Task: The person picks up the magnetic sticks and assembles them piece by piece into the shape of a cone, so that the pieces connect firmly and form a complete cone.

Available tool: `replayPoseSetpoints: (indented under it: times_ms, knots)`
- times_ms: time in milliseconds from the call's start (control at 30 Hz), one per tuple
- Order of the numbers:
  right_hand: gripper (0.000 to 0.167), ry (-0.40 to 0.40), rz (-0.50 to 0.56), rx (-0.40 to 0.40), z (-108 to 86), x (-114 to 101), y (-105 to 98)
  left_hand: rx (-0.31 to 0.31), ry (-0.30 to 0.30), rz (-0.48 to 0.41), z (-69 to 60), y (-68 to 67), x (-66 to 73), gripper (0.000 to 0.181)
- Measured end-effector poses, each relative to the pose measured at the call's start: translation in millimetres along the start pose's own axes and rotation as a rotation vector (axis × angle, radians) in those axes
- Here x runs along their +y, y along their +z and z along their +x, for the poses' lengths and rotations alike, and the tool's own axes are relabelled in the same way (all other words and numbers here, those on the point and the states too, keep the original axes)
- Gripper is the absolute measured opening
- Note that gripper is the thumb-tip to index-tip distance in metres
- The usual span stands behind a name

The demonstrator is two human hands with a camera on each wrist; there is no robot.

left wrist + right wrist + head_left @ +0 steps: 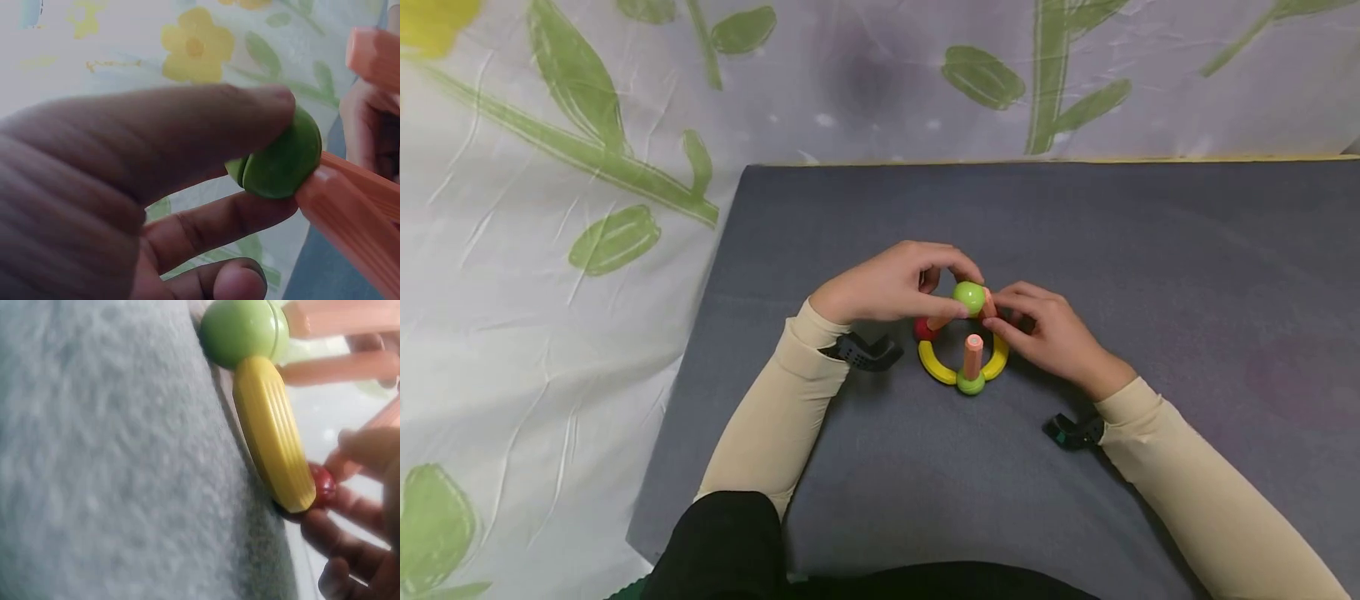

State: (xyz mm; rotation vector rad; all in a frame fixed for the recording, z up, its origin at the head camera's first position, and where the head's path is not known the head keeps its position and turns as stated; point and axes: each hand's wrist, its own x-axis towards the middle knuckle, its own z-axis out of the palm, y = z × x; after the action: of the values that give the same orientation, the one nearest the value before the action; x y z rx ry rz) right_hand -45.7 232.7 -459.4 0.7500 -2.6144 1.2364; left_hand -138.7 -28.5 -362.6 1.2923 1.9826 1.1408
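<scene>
My left hand (898, 283) pinches a glossy green ball (969, 295) between thumb and fingers, above a small ring of toy pieces. In the left wrist view, that grooved ball (284, 159) is close to the ends of orange rods (353, 222). My right hand (1048, 329) pinches a tilted orange rod (988, 302) at the ring's far right side. Below those fingers, the right wrist view has a red ball (324, 485) joined to a curved yellow piece (272, 434). Another orange rod (973, 358) stands upright in a green ball (971, 384) at the near side.
A second red ball (925, 329) with a leaning rod is at the ring's left, partly behind my left hand. The ring rests on a dark grey table (880, 467). Behind and left hangs a pale sheet (512, 350) with leaf patterns.
</scene>
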Motion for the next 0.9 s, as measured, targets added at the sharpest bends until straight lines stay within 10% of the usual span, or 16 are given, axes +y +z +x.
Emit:
replayPoseSetpoints:
  times_ms: [500, 667, 900]
  knots:
    - [0.026, -0.008, -0.122, 0.03, 0.0, -6.4, -3.9, -0.02, -0.014, -0.008, -0.5, -2.1, -2.8, 0.028]
    - [0.015, -0.151, 0.018, 0.147, 0.3, -18.6, -13.7, -0.024, -0.024, -0.007, -0.4, -2.8, -1.4, 0.029]
    - [0.019, -0.272, 0.04, -0.04, 0.5, -36.8, -5.2, -0.038, -0.039, -0.02, -2.1, -2.8, 1.6, 0.028]
